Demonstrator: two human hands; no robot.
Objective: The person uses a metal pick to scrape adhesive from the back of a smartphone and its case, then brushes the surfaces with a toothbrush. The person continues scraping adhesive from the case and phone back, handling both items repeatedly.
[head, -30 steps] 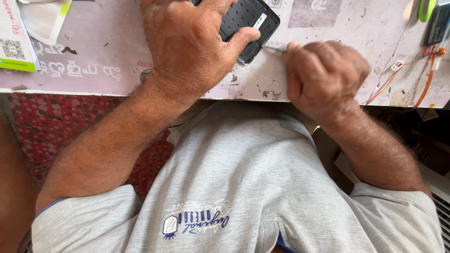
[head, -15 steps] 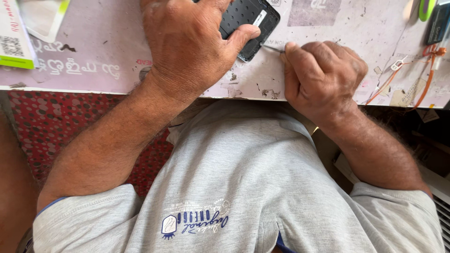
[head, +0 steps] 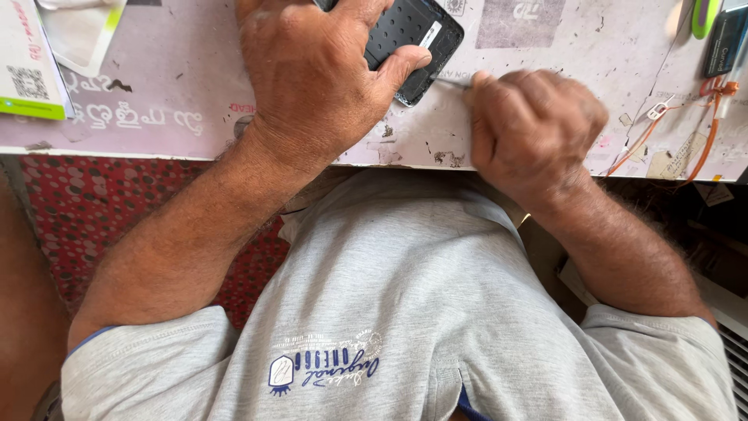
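The left hand (head: 323, 78) stays clamped over the black perforated plastic phone shell (head: 409, 35) on the worn pale counter (head: 156, 117). The right hand (head: 530, 129), fisted around a thin metal tool (head: 452, 81), has edged its tip closer to the shell's corner, suggesting prying is under way.

Two hands (head: 312, 86), one black phone (head: 409, 35), one thin tool (head: 450, 81), one table (head: 156, 117)
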